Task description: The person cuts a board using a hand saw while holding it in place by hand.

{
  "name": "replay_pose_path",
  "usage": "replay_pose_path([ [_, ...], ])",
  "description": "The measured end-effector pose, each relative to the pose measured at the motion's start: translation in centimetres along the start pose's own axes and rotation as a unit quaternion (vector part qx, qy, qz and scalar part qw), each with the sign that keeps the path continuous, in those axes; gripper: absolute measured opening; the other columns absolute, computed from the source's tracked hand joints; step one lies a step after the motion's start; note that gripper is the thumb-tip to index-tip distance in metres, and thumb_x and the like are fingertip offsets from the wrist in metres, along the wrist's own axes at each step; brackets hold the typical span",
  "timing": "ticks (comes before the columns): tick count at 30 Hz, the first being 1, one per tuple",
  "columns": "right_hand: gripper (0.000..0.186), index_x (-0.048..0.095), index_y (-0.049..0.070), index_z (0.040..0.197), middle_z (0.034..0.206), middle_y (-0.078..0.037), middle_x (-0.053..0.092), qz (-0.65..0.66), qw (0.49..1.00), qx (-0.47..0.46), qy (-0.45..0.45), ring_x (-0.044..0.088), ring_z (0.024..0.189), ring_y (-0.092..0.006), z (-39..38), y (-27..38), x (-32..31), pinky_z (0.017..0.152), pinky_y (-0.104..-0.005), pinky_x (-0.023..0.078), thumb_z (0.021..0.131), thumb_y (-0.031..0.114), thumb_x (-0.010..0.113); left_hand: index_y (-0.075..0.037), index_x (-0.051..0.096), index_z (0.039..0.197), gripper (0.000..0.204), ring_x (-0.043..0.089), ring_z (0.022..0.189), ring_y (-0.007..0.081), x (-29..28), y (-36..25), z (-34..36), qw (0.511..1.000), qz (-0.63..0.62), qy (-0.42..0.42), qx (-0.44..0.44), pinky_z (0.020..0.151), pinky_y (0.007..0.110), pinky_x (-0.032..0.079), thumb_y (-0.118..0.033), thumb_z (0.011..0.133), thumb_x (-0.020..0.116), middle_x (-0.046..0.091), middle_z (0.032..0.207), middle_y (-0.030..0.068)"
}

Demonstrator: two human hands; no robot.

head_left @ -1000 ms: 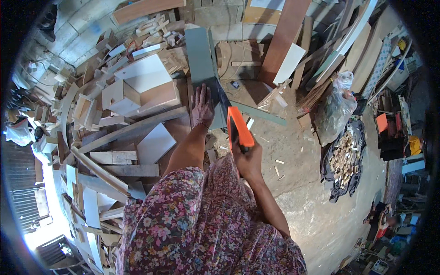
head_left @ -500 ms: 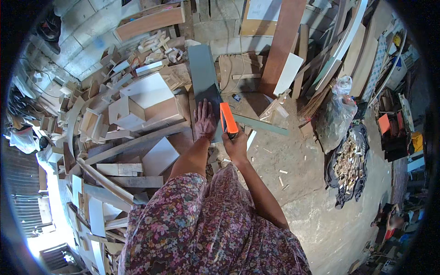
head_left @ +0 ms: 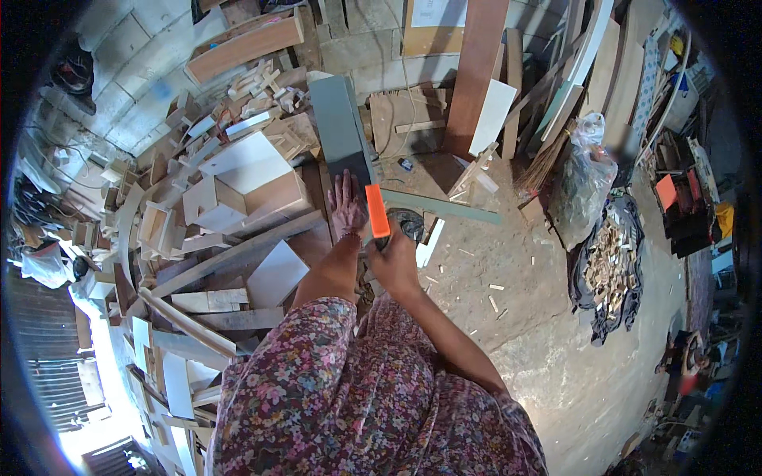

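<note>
My left hand (head_left: pixel 348 208) lies flat, fingers stretched out, on the near part of a long grey-green board (head_left: pixel 336 119). My right hand (head_left: pixel 394 258) is wrapped round the dark grip of what looks like a handsaw with a long orange part (head_left: pixel 376 213). That orange part points away from me along the board's right edge, close beside my left hand. Where its teeth meet the board, if they do, cannot be seen. A thin green strip of wood (head_left: pixel 444 208) runs to the right from behind the tool. Below it sits a dark round thing (head_left: pixel 409 222).
Piled wood offcuts and white panels (head_left: pixel 270 274) crowd the left side. Tall planks (head_left: pixel 476 75) lean on the far block wall. At right are a clear plastic bag (head_left: pixel 583 182) and a black sack of wood scraps (head_left: pixel 611 266). Small chips (head_left: pixel 494 304) dot the floor.
My right hand has drawn the orange tool back toward me and slightly left. The left hand stays flat on the board. The whole view has shifted a little.
</note>
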State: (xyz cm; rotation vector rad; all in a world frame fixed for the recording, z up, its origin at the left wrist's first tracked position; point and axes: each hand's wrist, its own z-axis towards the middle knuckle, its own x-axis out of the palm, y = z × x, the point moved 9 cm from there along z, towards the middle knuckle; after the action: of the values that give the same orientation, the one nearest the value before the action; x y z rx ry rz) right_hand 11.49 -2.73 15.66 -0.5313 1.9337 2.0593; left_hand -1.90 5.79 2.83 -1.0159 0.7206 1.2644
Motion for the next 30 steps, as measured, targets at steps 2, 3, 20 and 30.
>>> replay_pose_path([
  [2,0.02,0.053,-0.002,0.094,0.071,-0.008,0.058,0.013,0.998,0.049,0.043,0.053,0.065,-0.0115,-3.4,0.6,-1.2,0.058,-0.0282,0.043,0.075,0.004,0.056,-0.006,0.028,0.134,0.053,0.02,0.131,0.028,-0.3,-0.3,-0.9,1.0,0.018,0.017,-0.007,0.105,0.045,0.021,-0.017,0.084,0.04,0.021,0.143,0.0061],
  [3,0.02,0.053,-0.002,0.094,0.071,-0.008,0.058,0.014,0.998,0.048,0.048,0.053,0.065,-0.0115,-4.1,0.4,-1.6,0.058,-0.0282,0.043,0.075,0.004,0.056,-0.006,0.028,0.134,0.053,0.02,0.131,0.028,-0.5,-0.1,-0.6,1.0,0.021,0.018,-0.012,0.105,0.045,0.021,-0.017,0.084,0.04,0.021,0.143,0.0061],
  [20,0.01,0.048,0.006,0.069,0.052,0.003,0.045,0.198,0.977,-0.041,-0.062,0.043,0.042,-0.0048,4.6,-6.0,1.3,0.037,-0.023,0.032,0.075,0.0,0.052,-0.003,0.031,0.132,0.056,0.018,0.132,0.0269,-0.7,-0.1,-1.2,0.999,-0.046,0.01,-0.02,0.105,0.047,0.019,-0.021,0.08,0.045,0.02,0.142,0.0096],
  [30,0.024,0.054,-0.001,0.093,0.069,-0.009,0.057,0.228,0.972,-0.019,-0.042,0.053,0.063,-0.0121,3.6,-8.6,1.5,0.059,-0.0271,0.042,0.07,0.003,0.06,-0.003,0.029,0.133,0.054,0.015,0.133,0.0263,-0.4,-1.9,-0.1,0.995,0.081,0.05,-0.006,0.107,0.046,0.012,-0.023,0.083,0.038,0.018,0.143,0.0104],
])
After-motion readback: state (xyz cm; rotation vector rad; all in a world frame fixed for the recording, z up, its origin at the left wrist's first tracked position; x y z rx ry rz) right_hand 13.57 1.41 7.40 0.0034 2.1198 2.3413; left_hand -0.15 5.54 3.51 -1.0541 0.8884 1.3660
